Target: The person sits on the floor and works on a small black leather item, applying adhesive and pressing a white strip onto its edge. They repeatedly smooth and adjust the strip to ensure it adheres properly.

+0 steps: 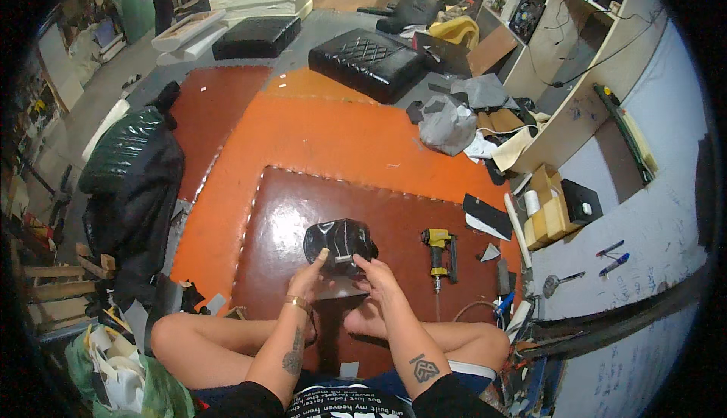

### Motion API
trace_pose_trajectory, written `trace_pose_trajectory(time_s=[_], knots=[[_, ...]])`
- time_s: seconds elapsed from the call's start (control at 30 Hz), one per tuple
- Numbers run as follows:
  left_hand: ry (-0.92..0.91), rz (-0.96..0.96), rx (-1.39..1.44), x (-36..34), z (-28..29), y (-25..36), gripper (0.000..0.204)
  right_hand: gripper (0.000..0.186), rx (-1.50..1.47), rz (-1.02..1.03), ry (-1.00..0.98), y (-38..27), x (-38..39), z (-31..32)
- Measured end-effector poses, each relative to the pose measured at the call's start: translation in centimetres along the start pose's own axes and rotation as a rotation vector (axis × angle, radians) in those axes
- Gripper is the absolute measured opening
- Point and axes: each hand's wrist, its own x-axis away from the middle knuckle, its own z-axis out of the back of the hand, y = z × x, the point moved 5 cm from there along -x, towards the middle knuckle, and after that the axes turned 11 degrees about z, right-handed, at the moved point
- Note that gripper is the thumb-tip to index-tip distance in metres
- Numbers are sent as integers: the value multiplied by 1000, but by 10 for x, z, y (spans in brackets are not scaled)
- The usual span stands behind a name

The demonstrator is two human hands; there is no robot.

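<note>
Between my two hands is a small black shiny padded piece [337, 238], rounded at the edges, tilted up in front of my crossed legs. My left hand [309, 280] grips its near left side, thumb lying on top. On the near right side, my right hand [380, 282] pinches it with the thumb on the upper face. A small pale strip shows on the piece between the thumbs. The fingers underneath are mostly hidden. To the right of my right hand, a yellow and black staple gun [439, 255] lies on the dark red padded surface [280, 213], touched by neither hand.
Black quilted cushions [371, 62] sit at the far side. Dark fabric [132, 198] is heaped at left. Scraps and a grey plastic bag [447, 124] lie at right, near a shelf unit [564, 77]. An air hose [473, 308] runs by my right knee.
</note>
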Motion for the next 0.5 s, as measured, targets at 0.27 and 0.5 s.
trace_pose_trajectory(time_s=[0.27,0.5], knots=[[-163,-292,-5,11,-4,17,43,35,-69,-50,-193,-2,-8,-9],[308,-327,-498,8,6,2,37,48,715,197,-99,24,-22,12]])
